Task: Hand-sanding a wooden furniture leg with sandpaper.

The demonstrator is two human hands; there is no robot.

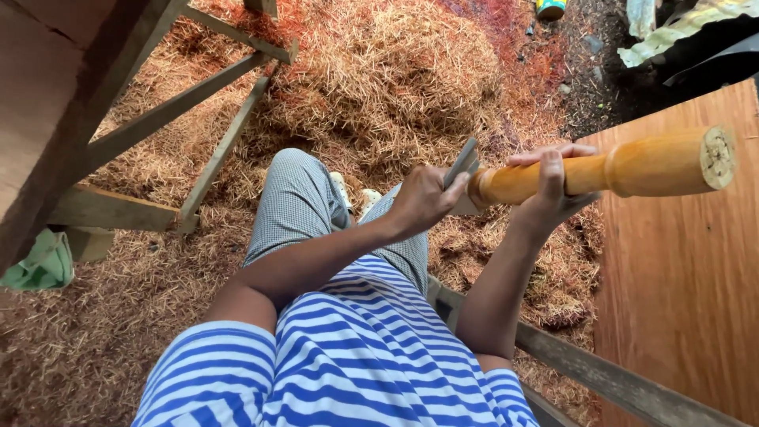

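Note:
A turned wooden spindle (pixel 648 168), light orange with a rounded collar and a cut end, lies nearly level in the air at the right. My right hand (pixel 549 194) wraps around its thinner shaft from below. My left hand (pixel 423 199) is shut on a flat grey piece (pixel 462 164), perhaps a scraper or folded sandpaper, whose edge rests against the spindle's left end. Both hands are held over my knees, which are in checked grey trousers.
Wood shavings (pixel 379 71) cover the ground in a thick heap. A wooden frame of slats (pixel 182 103) stands at the left, with a green cloth (pixel 43 265) below it. A reddish board (pixel 680 277) is at the right, and a grey rail (pixel 601 372) runs along its lower edge.

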